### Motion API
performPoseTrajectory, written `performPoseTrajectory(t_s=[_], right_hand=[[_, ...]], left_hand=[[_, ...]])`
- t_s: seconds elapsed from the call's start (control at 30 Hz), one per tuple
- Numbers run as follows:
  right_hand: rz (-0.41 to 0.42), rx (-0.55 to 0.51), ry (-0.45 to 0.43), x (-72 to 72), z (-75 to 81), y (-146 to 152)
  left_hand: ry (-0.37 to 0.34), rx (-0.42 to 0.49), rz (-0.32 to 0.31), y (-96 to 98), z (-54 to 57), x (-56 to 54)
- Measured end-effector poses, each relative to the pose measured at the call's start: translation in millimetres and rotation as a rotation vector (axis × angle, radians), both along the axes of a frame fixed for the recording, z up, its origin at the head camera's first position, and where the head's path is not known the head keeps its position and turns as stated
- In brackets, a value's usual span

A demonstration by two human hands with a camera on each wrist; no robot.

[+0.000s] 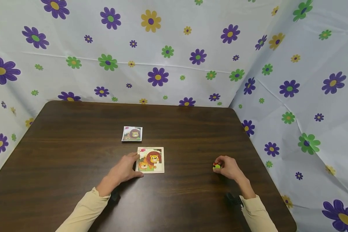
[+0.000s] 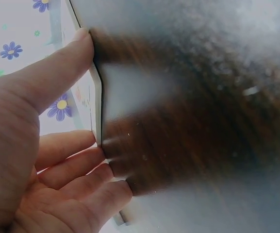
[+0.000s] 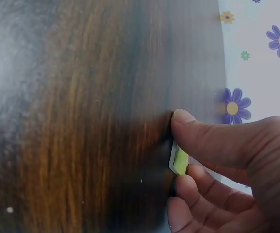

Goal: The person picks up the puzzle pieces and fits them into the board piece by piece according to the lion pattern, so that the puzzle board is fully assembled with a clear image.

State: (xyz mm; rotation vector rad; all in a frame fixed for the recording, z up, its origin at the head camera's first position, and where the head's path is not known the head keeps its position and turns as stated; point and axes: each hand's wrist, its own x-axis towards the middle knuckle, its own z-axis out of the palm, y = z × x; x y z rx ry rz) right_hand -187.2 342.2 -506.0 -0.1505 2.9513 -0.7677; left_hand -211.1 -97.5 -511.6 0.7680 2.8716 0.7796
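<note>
A square picture puzzle board with a pale frame lies on the table, showing a lion and a cub. Its lower right part is bare, with no picture. My left hand holds the board at its left side, fingers along the left edge and thumb at the bottom edge; the left wrist view shows the thumb and fingertips along the rim. Well to the right, my right hand pinches a small green and red puzzle piece between thumb and fingers. In the right wrist view the piece is partly hidden by the fingers.
A small card with the same lion picture lies just behind the puzzle board. The dark wooden table has rounded corners. Flower-patterned white cloth hangs behind it and along the right side.
</note>
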Motion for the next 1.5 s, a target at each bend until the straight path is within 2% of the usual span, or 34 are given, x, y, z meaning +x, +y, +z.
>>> performPoseTrajectory(t_s=[0.33,0.6,0.77,1.0,1.33,1.5], right_hand=[[-0.041,-0.008,-0.040,-2.2,1.2,0.4],[-0.011,-0.006,-0.015,-1.5,1.2,0.5],[0.016,-0.021,0.017,-4.0,6.6,-7.6],[0.075,-0.147,0.018,-14.6,19.5,-34.7],[0.268,-0.278,0.012,-32.4,33.2,-90.0],[0.322,-0.301,0.004,-39.9,31.2,-123.4]], left_hand=[[-0.008,-0.016,0.005,0.2,-1.7,-0.2],[-0.006,0.005,0.003,1.7,-2.7,1.4],[-0.022,-0.006,0.005,1.9,-1.3,1.7],[-0.028,-0.015,0.010,1.5,-0.8,0.6],[-0.019,-0.015,0.005,1.2,1.1,0.4],[-0.010,-0.012,0.001,2.1,2.0,-0.5]])
